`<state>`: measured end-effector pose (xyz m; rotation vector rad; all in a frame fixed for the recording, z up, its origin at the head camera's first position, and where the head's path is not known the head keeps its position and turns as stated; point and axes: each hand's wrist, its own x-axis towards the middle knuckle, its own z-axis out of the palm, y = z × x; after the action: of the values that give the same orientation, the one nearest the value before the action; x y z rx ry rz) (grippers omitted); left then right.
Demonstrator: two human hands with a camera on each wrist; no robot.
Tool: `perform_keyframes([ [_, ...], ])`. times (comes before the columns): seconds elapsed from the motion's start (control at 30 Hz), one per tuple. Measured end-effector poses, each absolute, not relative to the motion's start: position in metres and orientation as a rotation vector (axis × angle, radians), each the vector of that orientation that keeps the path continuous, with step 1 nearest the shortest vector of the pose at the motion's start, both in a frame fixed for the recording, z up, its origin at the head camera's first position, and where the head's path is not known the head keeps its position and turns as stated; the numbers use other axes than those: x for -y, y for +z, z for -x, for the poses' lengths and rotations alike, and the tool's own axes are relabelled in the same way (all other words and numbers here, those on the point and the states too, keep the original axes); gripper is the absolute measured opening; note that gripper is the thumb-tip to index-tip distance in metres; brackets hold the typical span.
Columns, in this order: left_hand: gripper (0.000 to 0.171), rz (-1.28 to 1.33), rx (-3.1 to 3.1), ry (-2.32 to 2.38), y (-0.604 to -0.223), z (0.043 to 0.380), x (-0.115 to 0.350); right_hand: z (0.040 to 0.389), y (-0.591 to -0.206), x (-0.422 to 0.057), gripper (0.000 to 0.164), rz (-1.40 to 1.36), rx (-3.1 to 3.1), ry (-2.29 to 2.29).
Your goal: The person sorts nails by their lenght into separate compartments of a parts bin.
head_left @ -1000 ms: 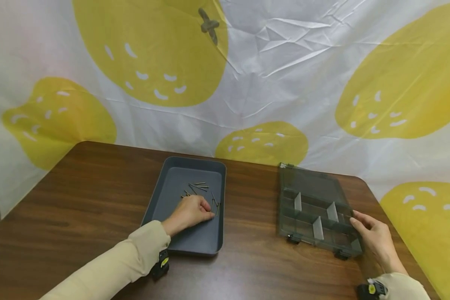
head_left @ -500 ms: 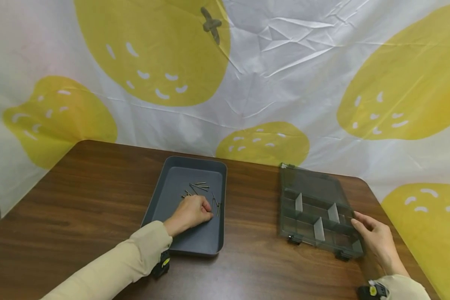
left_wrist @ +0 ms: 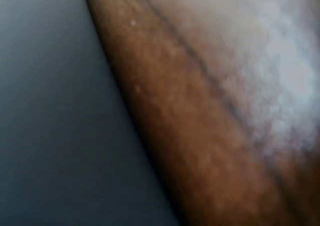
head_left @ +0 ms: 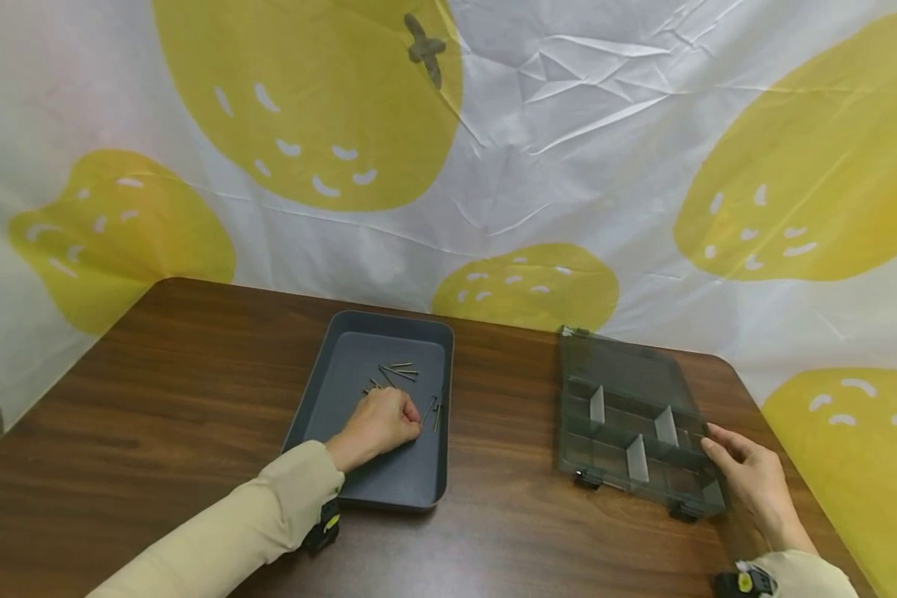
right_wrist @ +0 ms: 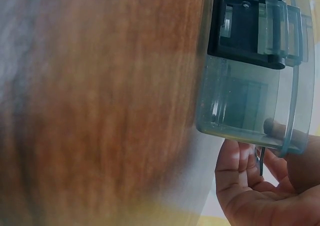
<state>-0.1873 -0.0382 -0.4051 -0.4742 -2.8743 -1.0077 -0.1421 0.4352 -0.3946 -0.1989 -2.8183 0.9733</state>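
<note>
My left hand point(head_left: 384, 423) reaches into the dark grey tray point(head_left: 329, 423), fingers curled. Its fingertips pinch the lower end of a thin nail-like metal piece point(head_left: 428, 407). Several more such pieces point(head_left: 399, 372) lie loosely in the tray, some partly behind the hand. Blurred skin and grey surface fill the left wrist view. At the right, my right hand point(head_left: 751, 473) grips the right edge of a smoky see-through compartment box point(head_left: 613, 457). In the right wrist view, fingers bend around the box's point(right_wrist: 245, 95) side; a small dark thin thing point(right_wrist: 261, 161) shows by them, its kind unclear.
Light dividers point(head_left: 637, 457) stand inside the box, and black latches point(head_left: 587, 478) sit on its front. Both containers rest on a brown wooden table point(head_left: 501, 465). A white curtain with yellow fruit point(head_left: 523, 286) hangs behind the table.
The metal piece by my left fingertips has turned and slid slightly, now slanting up and right from them. The left hand has barely moved; the right hand and box stay in place.
</note>
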Motion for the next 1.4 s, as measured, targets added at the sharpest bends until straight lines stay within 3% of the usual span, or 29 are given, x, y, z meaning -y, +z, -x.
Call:
perform_keyframes([
  [1.1, 0.02, 0.538, 2.861, -0.973, -0.4042, 0.1875, 0.0374, 0.1418, -0.3929, -0.4409, 0.057, 0.239, 2.871, 1.013],
  [1.4, 0.011, 0.44, 2.913, -1.049, -0.4045, 0.1886, 0.0367, 0.1391, -0.3939, -0.4413, 0.058, 0.251, 2.864, 1.01],
])
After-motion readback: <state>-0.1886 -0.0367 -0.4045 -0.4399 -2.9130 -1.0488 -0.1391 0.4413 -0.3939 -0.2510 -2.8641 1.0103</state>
